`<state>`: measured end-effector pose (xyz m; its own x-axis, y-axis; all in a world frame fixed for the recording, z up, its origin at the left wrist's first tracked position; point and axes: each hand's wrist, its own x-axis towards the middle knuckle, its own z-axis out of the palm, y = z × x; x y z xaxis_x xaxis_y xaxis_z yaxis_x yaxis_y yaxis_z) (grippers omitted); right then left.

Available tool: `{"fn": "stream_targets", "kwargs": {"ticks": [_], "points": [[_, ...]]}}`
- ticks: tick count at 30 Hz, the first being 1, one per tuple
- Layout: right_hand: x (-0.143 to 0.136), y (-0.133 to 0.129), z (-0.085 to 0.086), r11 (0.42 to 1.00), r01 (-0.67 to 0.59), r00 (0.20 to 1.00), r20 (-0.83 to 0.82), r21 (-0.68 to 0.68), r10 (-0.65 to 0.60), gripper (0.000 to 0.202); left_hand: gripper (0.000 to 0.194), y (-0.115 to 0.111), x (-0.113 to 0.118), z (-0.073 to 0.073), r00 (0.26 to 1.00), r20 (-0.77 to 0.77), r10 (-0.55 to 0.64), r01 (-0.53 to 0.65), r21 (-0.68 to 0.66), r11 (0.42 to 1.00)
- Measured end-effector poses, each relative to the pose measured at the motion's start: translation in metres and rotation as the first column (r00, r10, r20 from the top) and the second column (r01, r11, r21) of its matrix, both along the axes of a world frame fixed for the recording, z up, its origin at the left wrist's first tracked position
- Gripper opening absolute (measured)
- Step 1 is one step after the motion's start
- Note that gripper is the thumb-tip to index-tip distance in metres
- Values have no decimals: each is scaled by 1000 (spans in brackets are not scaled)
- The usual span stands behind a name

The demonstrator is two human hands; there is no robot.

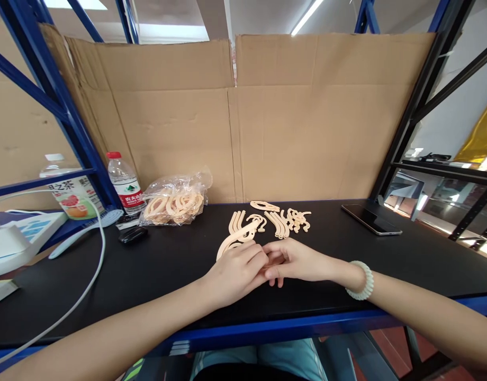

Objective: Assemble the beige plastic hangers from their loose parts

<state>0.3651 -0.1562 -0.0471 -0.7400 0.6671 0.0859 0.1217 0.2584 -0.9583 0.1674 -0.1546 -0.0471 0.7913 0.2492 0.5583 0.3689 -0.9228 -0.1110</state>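
My left hand [239, 271] is closed, its fingers curled near the middle of the black tabletop. A long curved beige piece [232, 241], like a hanger arm, sticks out behind it and appears to be in its grip. My right hand [296, 260] meets it fingertip to fingertip, bent in a pinch; whatever lies between the fingers is hidden. Just beyond the hands lie beige hooks [261, 221], a row of curved strips [278, 225], a second group of strips [236, 221], small curly pieces [297, 220] and a flat looped piece [264, 206].
A clear bag of beige parts [175, 203], a red-capped water bottle [125, 185] and a black object [133, 235] stand left. A white cable [96, 270] crosses the left side. A phone [371, 219] lies right. Cardboard [307, 121] walls the back.
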Motion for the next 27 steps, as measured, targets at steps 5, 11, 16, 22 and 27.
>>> {"fn": "stream_targets", "kwargs": {"ticks": [5,11,16,22,27], "points": [[14,9,0,956,223,972,35,193,-234,26,26,0,-8,15,997,27,-72,70,42,997],[31,11,18,694,284,899,68,662,-433,23,42,21,-21,24,860,386,333,-133,-461,877],[28,7,20,644,121,942,117,756,-315,28,39,28,-17,24,940,150,308,25,-927,374],[30,9,20,482,112,860,157,869,-485,20,30,14,-10,23,843,318,434,225,-941,252],[16,-4,16,432,67,853,173,899,-492,12,36,5,-6,18,703,497,509,375,-867,329]]}}
